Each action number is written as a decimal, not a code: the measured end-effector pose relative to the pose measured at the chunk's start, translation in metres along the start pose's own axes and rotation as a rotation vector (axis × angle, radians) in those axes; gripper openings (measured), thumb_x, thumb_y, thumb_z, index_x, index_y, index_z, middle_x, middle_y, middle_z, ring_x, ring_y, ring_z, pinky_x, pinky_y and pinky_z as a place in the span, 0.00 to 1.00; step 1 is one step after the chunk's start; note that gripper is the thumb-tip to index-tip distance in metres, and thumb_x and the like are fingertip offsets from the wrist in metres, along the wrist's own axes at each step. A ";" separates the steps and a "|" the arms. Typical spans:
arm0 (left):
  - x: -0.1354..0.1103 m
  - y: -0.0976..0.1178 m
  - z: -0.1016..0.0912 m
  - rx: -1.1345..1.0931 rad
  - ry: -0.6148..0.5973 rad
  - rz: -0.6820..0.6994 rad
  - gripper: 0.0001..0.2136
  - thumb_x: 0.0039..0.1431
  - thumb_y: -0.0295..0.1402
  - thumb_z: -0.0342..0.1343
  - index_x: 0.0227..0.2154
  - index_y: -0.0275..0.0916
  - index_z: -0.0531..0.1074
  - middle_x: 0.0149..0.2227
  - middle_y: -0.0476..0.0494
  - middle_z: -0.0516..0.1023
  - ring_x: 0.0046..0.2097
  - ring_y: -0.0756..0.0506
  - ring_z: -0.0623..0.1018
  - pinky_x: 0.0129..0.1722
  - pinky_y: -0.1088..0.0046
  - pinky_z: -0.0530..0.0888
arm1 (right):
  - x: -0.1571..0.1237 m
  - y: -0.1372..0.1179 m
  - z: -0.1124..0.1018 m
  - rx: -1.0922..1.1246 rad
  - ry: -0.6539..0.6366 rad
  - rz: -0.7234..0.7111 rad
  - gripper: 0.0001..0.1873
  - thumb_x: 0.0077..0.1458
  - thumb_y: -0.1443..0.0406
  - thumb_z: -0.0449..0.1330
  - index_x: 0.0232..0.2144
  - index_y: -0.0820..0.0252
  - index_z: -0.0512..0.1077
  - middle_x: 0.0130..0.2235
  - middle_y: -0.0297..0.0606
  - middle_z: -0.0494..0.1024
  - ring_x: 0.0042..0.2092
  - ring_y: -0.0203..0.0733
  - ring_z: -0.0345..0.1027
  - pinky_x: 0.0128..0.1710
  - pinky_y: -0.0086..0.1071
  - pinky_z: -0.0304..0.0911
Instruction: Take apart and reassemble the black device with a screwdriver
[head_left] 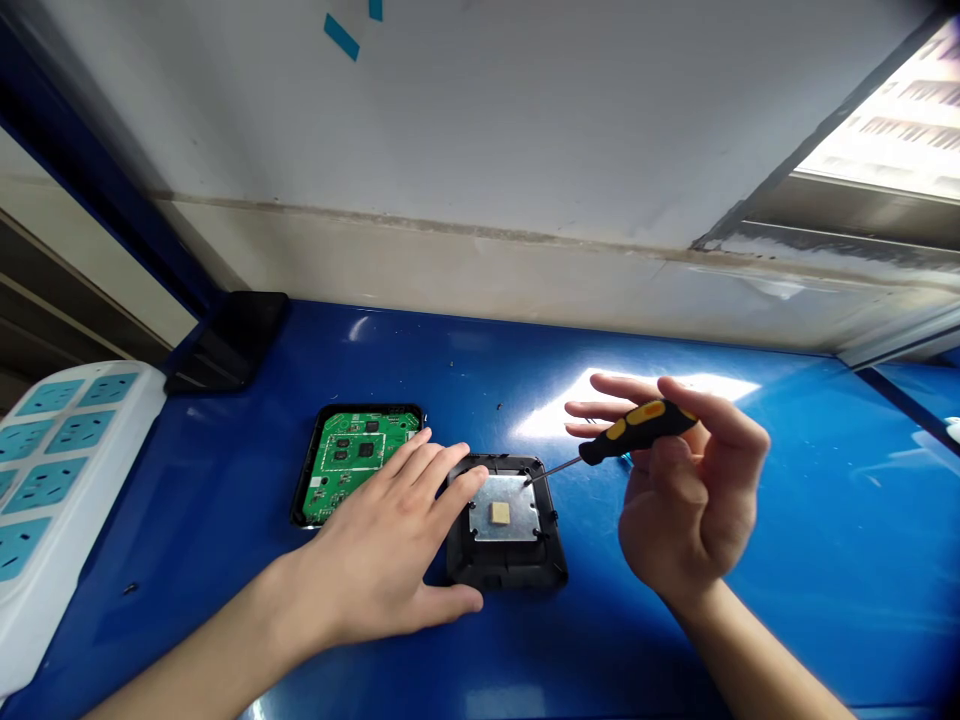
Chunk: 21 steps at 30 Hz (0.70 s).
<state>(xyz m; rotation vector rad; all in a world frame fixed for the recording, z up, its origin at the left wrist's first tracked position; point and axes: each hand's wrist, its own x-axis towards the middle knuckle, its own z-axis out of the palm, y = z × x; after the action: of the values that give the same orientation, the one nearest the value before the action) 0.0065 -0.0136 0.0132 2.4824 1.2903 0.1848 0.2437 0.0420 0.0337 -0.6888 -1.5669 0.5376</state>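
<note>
On the blue bench (600, 640), ctr: black plastic cover (510, 572), ribbed rim, flat silver metal plate (517, 535) already seated in it, tan sq. pad (499, 513) on top. R hand (686, 500) pinches yellow/blk screwdriver (637, 432), tip at plate's upper-R corner; can't tell if screws are tight. L hand (382, 545) spread over cover's L edge. Beyond: green PCB (346, 450) in blk shell (301, 508), halves not joined yet. Far L: white pwr strip (84, 480).

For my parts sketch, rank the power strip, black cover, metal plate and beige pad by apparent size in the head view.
Power strip, partly out of frame
Black cover
Metal plate
Beige pad
</note>
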 end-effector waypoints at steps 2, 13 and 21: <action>0.001 0.001 -0.001 -0.002 -0.005 -0.005 0.43 0.57 0.55 0.64 0.69 0.40 0.58 0.71 0.31 0.59 0.72 0.22 0.54 0.68 0.36 0.58 | 0.000 0.001 -0.001 0.001 -0.038 -0.014 0.19 0.68 0.68 0.53 0.59 0.49 0.67 0.53 0.43 0.77 0.44 0.49 0.80 0.35 0.48 0.79; 0.000 0.000 0.000 -0.004 -0.025 -0.013 0.43 0.57 0.56 0.64 0.69 0.40 0.57 0.72 0.31 0.58 0.72 0.22 0.52 0.68 0.36 0.58 | 0.003 0.000 -0.004 -0.076 -0.018 -0.147 0.30 0.60 0.77 0.60 0.60 0.49 0.67 0.42 0.35 0.79 0.40 0.43 0.79 0.37 0.43 0.81; -0.001 0.001 -0.001 -0.008 -0.005 -0.018 0.42 0.56 0.55 0.64 0.68 0.41 0.58 0.72 0.33 0.58 0.73 0.23 0.53 0.68 0.37 0.58 | -0.002 -0.003 -0.003 0.070 -0.074 -0.073 0.20 0.68 0.69 0.52 0.59 0.48 0.68 0.57 0.42 0.78 0.49 0.52 0.80 0.39 0.53 0.81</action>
<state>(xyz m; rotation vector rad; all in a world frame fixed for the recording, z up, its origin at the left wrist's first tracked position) 0.0068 -0.0146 0.0145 2.4628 1.3071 0.1793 0.2461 0.0389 0.0347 -0.5618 -1.6286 0.5660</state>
